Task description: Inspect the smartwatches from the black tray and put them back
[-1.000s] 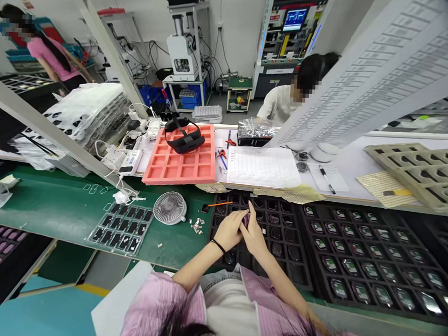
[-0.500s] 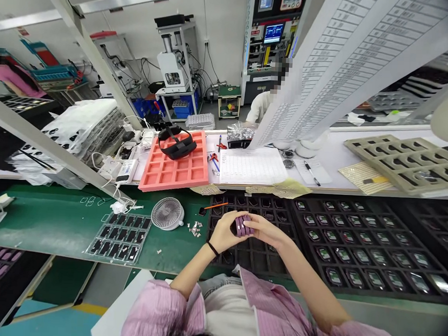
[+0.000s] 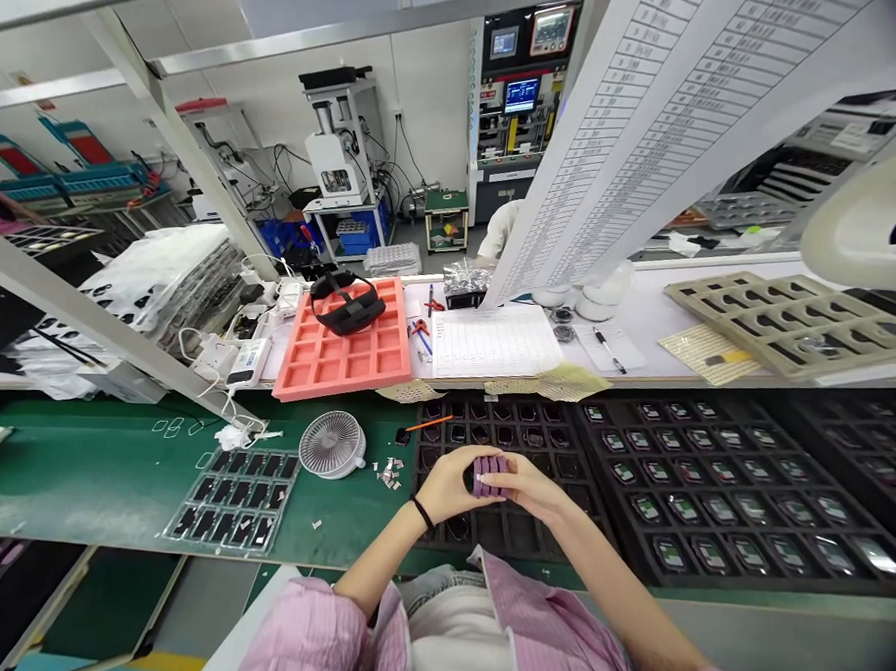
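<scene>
My left hand and my right hand meet over a black compartment tray in front of me. Between their fingers they grip a small stack of purple parts, held from both sides. Both hands are closed around it. A black band sits on my left wrist. An orange-handled brush lies on the tray's far left corner.
Small white fan and clear tray of dark parts lie on the green mat at left. Black tray with filled pockets extends right. Red tray, paper sheet and beige trays sit on the shelf behind.
The purple stack came up out of my closed hands and is now held level between both. The camera tilted up, so the bench sits lower in view.
</scene>
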`<state>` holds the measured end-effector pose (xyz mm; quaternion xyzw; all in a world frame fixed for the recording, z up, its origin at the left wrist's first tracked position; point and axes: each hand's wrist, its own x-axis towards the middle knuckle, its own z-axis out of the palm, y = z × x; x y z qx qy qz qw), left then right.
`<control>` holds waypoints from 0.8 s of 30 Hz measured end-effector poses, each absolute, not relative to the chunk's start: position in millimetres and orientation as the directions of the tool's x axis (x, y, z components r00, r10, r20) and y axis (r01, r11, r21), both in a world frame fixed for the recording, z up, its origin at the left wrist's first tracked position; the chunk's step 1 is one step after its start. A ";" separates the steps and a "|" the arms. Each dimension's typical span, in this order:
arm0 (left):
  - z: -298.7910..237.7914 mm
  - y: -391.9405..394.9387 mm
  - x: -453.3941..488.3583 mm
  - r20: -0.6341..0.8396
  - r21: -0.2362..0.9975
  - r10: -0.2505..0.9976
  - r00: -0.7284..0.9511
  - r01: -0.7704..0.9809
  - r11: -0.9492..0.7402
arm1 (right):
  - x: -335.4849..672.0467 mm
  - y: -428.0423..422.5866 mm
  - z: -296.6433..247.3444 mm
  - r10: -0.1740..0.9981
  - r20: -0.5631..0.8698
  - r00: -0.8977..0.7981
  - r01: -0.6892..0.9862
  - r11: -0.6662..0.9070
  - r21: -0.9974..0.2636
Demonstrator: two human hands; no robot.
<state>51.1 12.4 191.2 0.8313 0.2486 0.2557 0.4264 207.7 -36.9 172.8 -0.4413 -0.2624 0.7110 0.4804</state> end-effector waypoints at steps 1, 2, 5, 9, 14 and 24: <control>190.3 12.7 50.1 0.208 0.840 0.621 0.756 0.188 -0.510 | 207.7 -38.9 170.5 0.914 -0.382 -0.139 -0.470 -0.400 -0.787; 189.2 13.4 48.4 0.206 0.844 0.614 0.762 0.179 -0.505 | 208.4 -40.9 168.6 0.912 -0.389 -0.127 -0.492 -0.399 -0.774; 183.8 18.4 40.5 0.169 0.903 0.669 0.723 0.159 -0.400 | 214.2 -45.8 163.6 0.905 -0.412 -0.105 -0.571 -0.394 -0.720; 167.8 25.9 30.6 -0.100 0.994 0.836 0.539 0.091 0.060 | 223.9 -50.7 152.6 0.903 -0.419 -0.096 -0.646 -0.377 -0.664; 154.0 20.6 29.2 -0.347 0.829 0.760 0.550 -0.199 0.523 | 224.1 -56.2 134.9 0.887 -0.458 -0.061 -0.663 -0.379 -0.646; 164.8 8.8 30.8 -0.279 0.776 0.762 0.584 -0.330 0.537 | 217.9 -61.3 127.6 0.869 -0.493 -0.044 -0.657 -0.397 -0.641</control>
